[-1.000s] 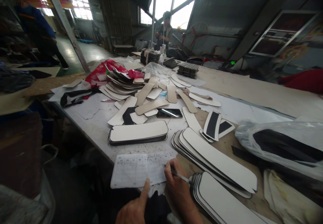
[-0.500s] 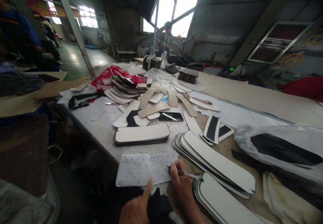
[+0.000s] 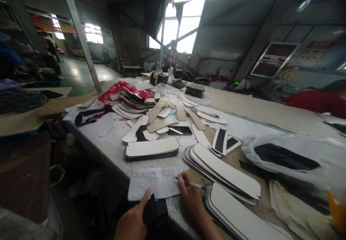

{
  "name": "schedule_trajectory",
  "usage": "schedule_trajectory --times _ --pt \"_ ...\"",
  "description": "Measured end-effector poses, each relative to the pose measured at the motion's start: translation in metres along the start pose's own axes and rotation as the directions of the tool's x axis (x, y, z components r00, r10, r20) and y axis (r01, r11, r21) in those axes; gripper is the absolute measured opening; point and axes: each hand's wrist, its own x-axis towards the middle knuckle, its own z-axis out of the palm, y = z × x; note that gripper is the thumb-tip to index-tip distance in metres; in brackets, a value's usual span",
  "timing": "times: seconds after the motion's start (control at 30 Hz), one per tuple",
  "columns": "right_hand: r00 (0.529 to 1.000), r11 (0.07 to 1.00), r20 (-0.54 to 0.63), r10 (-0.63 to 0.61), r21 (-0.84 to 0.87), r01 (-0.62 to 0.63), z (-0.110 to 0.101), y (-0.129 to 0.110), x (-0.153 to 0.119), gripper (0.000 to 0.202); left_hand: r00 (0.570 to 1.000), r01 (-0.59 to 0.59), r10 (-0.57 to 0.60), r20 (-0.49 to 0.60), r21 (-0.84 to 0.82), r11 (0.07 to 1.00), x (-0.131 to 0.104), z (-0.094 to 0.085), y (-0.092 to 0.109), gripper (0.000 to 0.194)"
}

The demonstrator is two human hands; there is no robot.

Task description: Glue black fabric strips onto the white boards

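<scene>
A sheet of paper (image 3: 147,183) with a printed grid and handwriting lies at the table's near edge. My right hand (image 3: 189,193) is closed round a pen (image 3: 195,185), its tip at the sheet's right side. With the index finger stretched out, my left hand (image 3: 135,214) touches the sheet's lower edge; its other fingers look curled and it holds nothing. Just beyond the paper sits a stack of white, dark-edged curved pieces (image 3: 152,146). Two more stacks of long white pieces, one farther off (image 3: 224,168) and one nearer (image 3: 238,211), lie right of my right hand.
A phone (image 3: 180,130) lies among loose beige and white pieces. Clear plastic with a black piece (image 3: 286,156) inside is at the right, near folded pale cloth (image 3: 294,207). A red bag (image 3: 117,92) lies farther back. A person in red (image 3: 316,101) is at the right.
My left fingertip has slid left along the paper's lower edge. My right hand stays at the paper's right side with the pen. The view has tilted up, bringing in a ceiling light.
</scene>
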Motion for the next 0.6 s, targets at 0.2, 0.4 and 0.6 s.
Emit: schedule_trajectory --times 0.2,0.4,0.6 --pt "0.971 0.987 0.197 0.136 0.054 -0.149 0.001 -0.022 0.001 0.018 0.997 -0.069 0.069 -0.02 -0.003 0.998 0.006 0.007 -0.008 0.06" --pt "0.975 0.983 0.145 0.171 0.049 -0.18 0.014 -0.027 -0.004 0.021 0.997 -0.079 0.08 -0.018 0.041 0.996 0.007 0.007 -0.007 0.061" --pt "0.984 0.985 0.077 0.159 0.06 -0.163 0.022 -0.018 -0.012 0.021 0.997 -0.078 0.079 -0.007 0.047 0.996 0.003 0.002 -0.005 0.064"
